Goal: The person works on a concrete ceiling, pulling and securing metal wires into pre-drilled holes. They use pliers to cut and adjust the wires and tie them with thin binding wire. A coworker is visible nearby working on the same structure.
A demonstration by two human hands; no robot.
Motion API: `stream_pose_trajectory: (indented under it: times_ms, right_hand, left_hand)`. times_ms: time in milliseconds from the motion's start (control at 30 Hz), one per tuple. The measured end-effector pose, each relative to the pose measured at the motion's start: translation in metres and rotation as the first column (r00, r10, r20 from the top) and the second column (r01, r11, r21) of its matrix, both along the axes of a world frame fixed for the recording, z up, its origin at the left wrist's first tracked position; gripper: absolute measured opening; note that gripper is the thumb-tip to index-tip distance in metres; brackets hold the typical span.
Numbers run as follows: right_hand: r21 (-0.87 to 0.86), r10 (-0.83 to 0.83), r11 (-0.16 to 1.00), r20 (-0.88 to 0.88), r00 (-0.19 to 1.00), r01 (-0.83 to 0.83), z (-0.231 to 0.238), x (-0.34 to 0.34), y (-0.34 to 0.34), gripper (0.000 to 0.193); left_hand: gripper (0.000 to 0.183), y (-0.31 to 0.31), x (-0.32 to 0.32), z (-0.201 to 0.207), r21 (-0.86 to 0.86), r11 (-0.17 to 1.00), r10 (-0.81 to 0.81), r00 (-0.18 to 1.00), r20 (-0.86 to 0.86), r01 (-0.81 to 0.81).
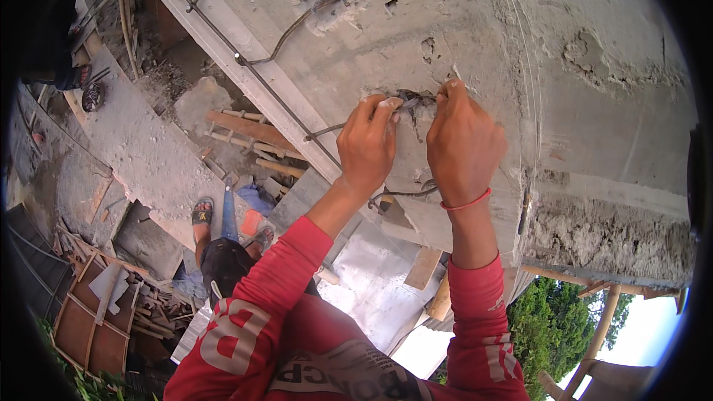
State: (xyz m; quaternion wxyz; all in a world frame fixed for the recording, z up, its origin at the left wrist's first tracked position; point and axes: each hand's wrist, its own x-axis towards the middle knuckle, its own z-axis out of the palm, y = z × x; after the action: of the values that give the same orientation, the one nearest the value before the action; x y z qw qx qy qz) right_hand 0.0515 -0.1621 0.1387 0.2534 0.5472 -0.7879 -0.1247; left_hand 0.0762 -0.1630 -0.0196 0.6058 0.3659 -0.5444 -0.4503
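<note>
Both my hands are raised to a rough grey concrete surface (356, 59), around a chipped hole (425, 100). A bent grey metal piece (408, 99) shows in the hole. My left hand (369, 137) is closed in a pinch beside it, and what the fingertips hold is hidden. Behind that hand passes a thin dark steel rod (327, 131), which meets a long rod (271, 87) along the concrete's edge. At the hole's right side, my right hand (466, 141) is also pinched closed. A small pale tip shows above its fingers, too little to name.
Another bent rod (290, 36) comes out of a broken patch higher up. Below, a person in a dark cap (225, 263) stands near a blue-handled tool (229, 212). Planks (252, 132), rubble and a wooden frame (93, 312) lie at left; trees (553, 319) show at lower right.
</note>
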Motion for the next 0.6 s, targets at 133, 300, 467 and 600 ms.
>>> stream_pose_trajectory:
  times_ms: [133,300,467,600]
  right_hand:
    - [0.003,-0.021,1.000,-0.021,1.000,0.021,0.000,0.002,-0.001,0.005]
    - [0.040,0.059,0.998,-0.088,0.994,-0.056,0.005,0.005,-0.007,0.004]
    - [0.108,0.120,0.988,-0.123,0.985,-0.107,0.005,0.006,-0.016,0.004]
    - [0.076,0.024,0.997,-0.066,0.998,-0.019,0.003,0.006,-0.012,0.004]
  left_hand:
    - [0.026,0.001,0.001,0.002,0.024,1.000,-0.016,1.000,-0.011,0.016]
    - [0.024,0.002,0.002,0.003,0.052,0.998,-0.037,0.999,-0.034,0.039]
    - [0.026,0.000,0.003,0.004,0.063,0.996,-0.056,0.997,-0.049,0.059]
    - [0.025,-0.001,0.003,0.005,0.073,0.994,-0.072,0.995,-0.065,0.077]
